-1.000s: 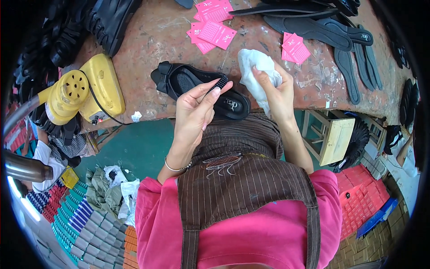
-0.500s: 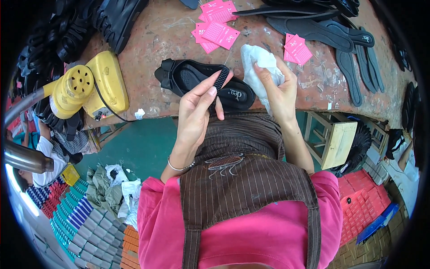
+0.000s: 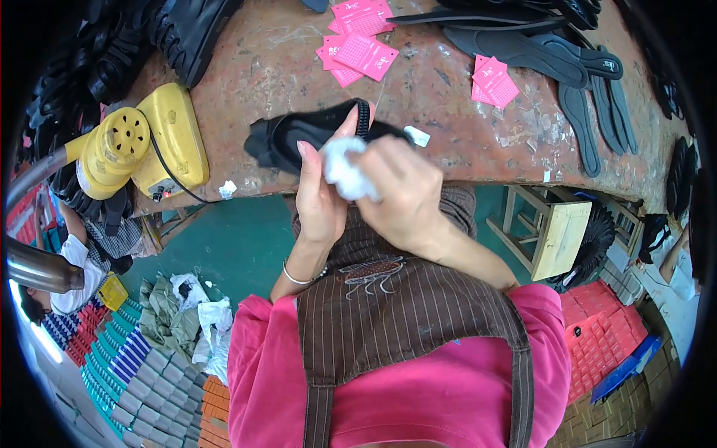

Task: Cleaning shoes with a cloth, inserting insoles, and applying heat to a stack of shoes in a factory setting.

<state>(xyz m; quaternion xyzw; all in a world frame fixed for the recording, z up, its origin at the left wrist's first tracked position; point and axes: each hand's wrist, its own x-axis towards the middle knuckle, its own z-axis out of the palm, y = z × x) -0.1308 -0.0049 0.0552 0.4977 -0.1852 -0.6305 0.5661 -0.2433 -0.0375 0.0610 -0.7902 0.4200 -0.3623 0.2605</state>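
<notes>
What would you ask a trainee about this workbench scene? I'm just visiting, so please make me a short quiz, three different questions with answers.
1. Multiple choice: what is the person's right hand holding?
A) a hammer
B) a white wipe
C) a comb

2. True or false: the yellow machine stands to the right of the black shoe.

3. Fill in the colour: the tags lying on the table are ____.

Key:
1. B
2. False; it stands to the left.
3. pink
</notes>
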